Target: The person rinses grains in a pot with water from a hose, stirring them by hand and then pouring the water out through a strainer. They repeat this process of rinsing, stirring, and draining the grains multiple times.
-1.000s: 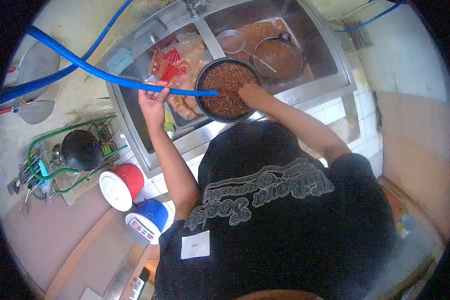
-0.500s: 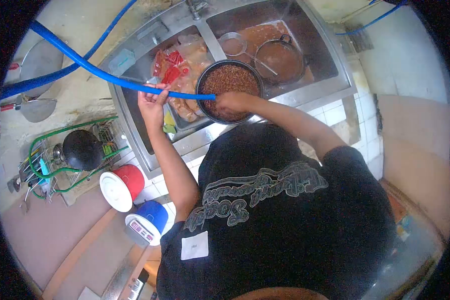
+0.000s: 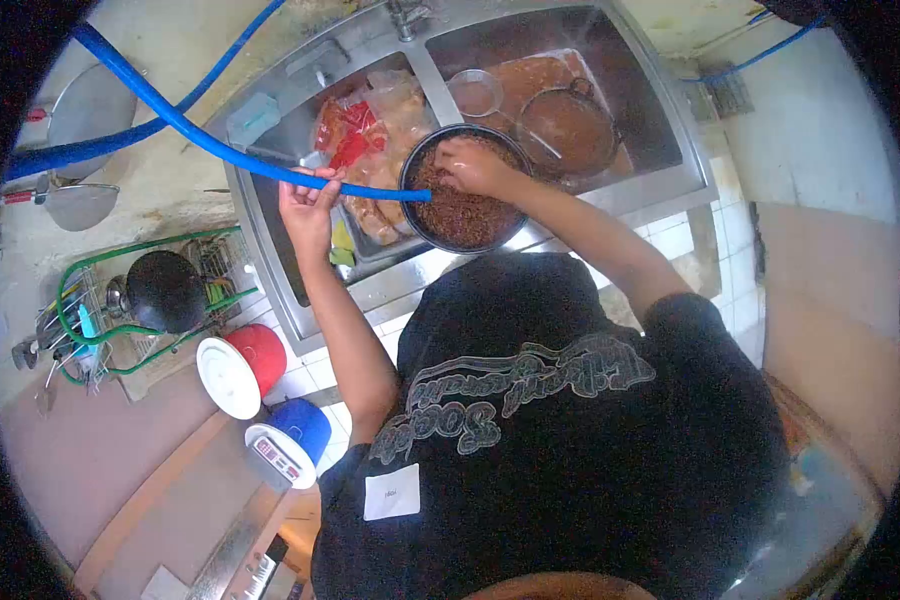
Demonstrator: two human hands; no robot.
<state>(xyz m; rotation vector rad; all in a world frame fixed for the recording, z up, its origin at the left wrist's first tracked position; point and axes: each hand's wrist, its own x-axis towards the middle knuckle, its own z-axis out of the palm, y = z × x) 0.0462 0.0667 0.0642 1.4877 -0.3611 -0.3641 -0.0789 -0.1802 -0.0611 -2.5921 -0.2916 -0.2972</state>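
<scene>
Rinsing step: judged to be washing reddish-brown grains (image 3: 467,218) in a dark round pan (image 3: 420,228) under a blue hose (image 3: 200,138).
Pan position: at the steel sink (image 3: 385,285), by the divider between the two basins and near the front rim. What it rests on is hidden.
Left hand (image 3: 308,208): grip closed round the hose a little back from its open end, which lies just over the pan's left rim. Any water flow is too fine to see.
Right hand (image 3: 470,165): down in the grains at the far side of the pan, fingers curled. Cannot tell whether the grip has closed on a handful or lies loose.
Neighbours: plastic bags (image 3: 355,125) of food just beside the pan in the left basin; a pot (image 3: 570,125) of brown water in the right basin.
Doing it well: the hose mouth is best aimed inside the rim, low and angled at the pan wall, so the stream does not push grains over the edge. The right hand should work the whole bed, lifting from the bottom, not only the far side.
Watch: the pan looks well filled, so overflow would likely carry grains into the basin. The hose is long and looks springy, so a firm grip near its end matters.
</scene>
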